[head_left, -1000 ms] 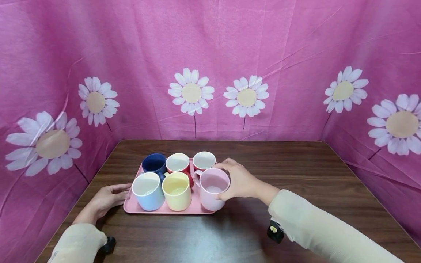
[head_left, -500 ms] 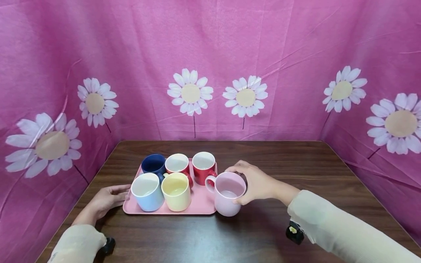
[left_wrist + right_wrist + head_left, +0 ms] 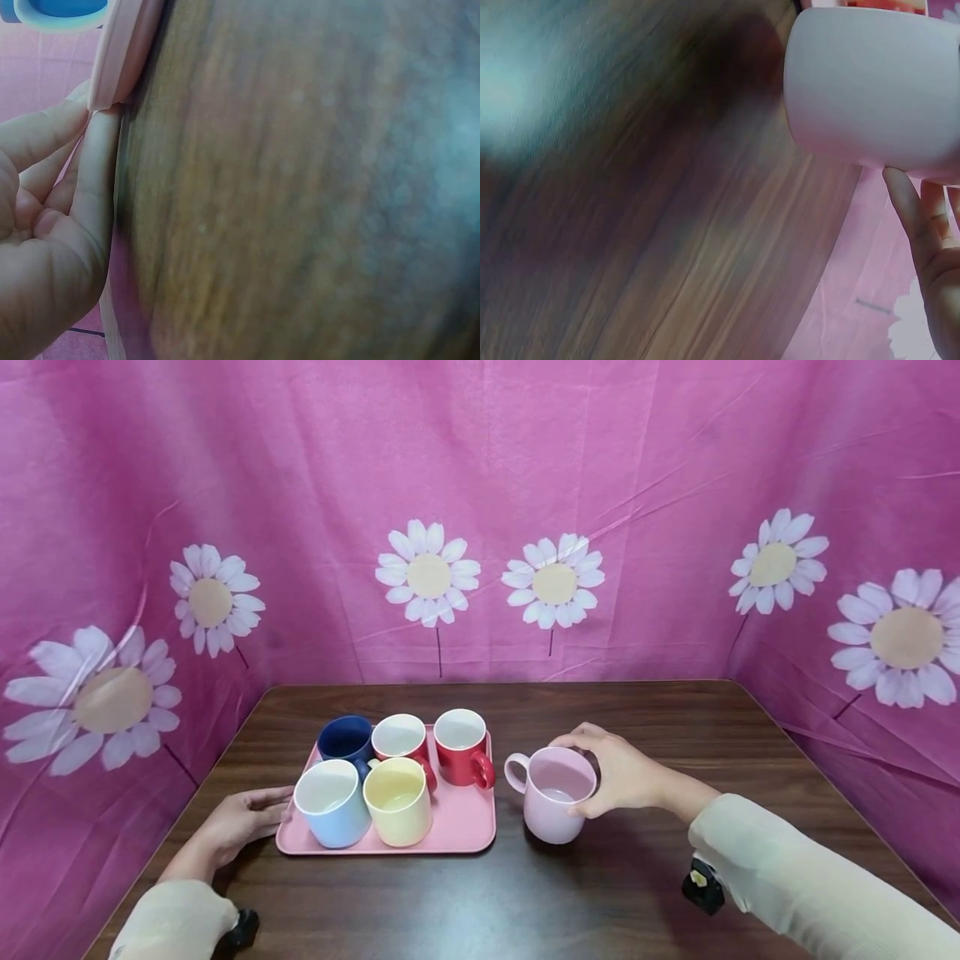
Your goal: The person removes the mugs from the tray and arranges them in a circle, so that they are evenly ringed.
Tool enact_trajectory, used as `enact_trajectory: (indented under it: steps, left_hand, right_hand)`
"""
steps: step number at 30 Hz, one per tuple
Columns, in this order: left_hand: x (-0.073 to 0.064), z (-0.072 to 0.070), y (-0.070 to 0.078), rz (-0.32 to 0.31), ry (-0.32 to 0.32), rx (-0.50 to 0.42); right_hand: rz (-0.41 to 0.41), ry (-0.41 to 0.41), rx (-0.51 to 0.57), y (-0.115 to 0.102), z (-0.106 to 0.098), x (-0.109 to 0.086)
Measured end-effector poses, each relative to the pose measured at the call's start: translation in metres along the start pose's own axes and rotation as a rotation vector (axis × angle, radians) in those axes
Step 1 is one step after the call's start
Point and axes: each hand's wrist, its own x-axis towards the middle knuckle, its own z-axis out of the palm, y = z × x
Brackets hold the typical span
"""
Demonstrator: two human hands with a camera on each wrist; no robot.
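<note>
- A person's right hand (image 3: 615,772) holds a lilac mug (image 3: 555,806) by its far and near sides, thumb and fingers set wide around the body, over a dark wooden table (image 3: 637,697).
- The mug is upright, wholly off the pink tray (image 3: 465,827) and just to its right, handle toward it; a dark shadow lies beneath, and whether the base touches the wood cannot be told.
- By count, one mug is off the tray and five stand on it: light-blue mug (image 3: 337,818) and yellow mug (image 3: 400,818) in front; navy mug (image 3: 345,737), middle red mug (image 3: 400,735) and outer red mug (image 3: 457,764) behind.
- At the tray's left edge, the left hand (image 3: 232,822) touches the rim, fingers extended; whether they pinch it cannot be told.
- The lilac mug's release is not yet done; its handling appears partway through, with the five others untouched by either hand.
</note>
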Motion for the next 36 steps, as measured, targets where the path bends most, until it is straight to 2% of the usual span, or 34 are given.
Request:
enact_trajectory:
  steps: [3, 11, 28, 36]
  left_hand:
    - [0.000, 0.000, -0.003, 0.019, -0.017, -0.014]
    - [0.000, 0.000, -0.004, 0.020, -0.019, -0.013]
    - [-0.001, 0.002, 0.000, 0.016, -0.016, -0.014]
    - [0.000, 0.002, 0.000, 0.010, -0.009, -0.020]
  right_hand:
    - [0.018, 0.010, -0.013, 0.009, -0.004, -0.003]
    - [0.094, 0.037, -0.018, 0.034, -0.014, -0.006]
    - [0.249, 0.079, -0.097, 0.071, -0.023, 0.005]
    - [0.340, 0.165, -0.108, 0.089, -0.024, 0.010]
